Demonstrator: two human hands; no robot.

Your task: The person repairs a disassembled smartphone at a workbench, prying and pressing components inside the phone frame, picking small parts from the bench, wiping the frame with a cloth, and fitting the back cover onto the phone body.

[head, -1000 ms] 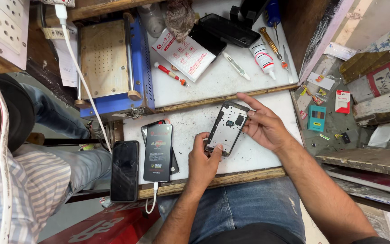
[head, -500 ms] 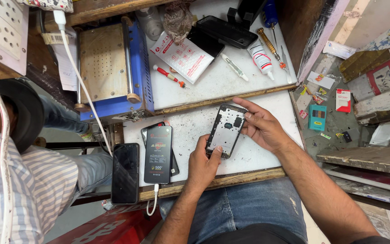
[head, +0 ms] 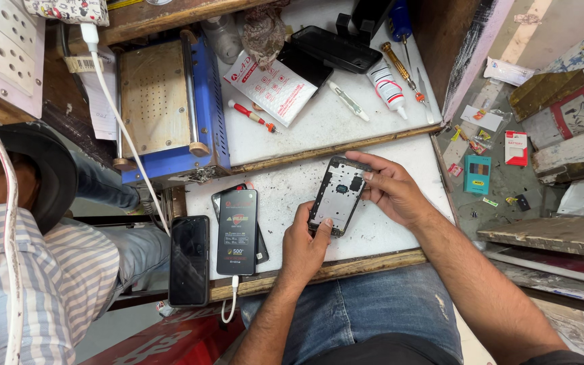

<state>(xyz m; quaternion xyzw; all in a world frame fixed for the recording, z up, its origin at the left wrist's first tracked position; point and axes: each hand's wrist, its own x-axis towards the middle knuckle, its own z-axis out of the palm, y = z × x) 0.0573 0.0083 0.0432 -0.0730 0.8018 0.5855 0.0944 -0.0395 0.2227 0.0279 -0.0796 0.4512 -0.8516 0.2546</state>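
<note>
Right now both hands hold an opened phone [head: 338, 196] that lies flat on the white worktop [head: 400, 230], just above the person's lap. Left hand [head: 305, 247] grips the phone's near end, with the thumb pressed on its edge. Right hand [head: 390, 189] grips the far end and the right side, with the fingers [head: 366, 162] curled over the top edge. You can see the phone's dark inside parts. Just left of it lies a black power bank [head: 237, 232] on top of another phone, with a white cable plugged into its near end. Further left a dark phone [head: 188, 260] rests at the worktop's edge. Up on the back part lie a white glue tube [head: 388, 88], a red screwdriver [head: 253, 116] and a printed card [head: 270, 86]. A blue machine [head: 167, 108] stands to the left of them. Another person in a striped shirt [head: 42, 284] sits at the far left
</note>
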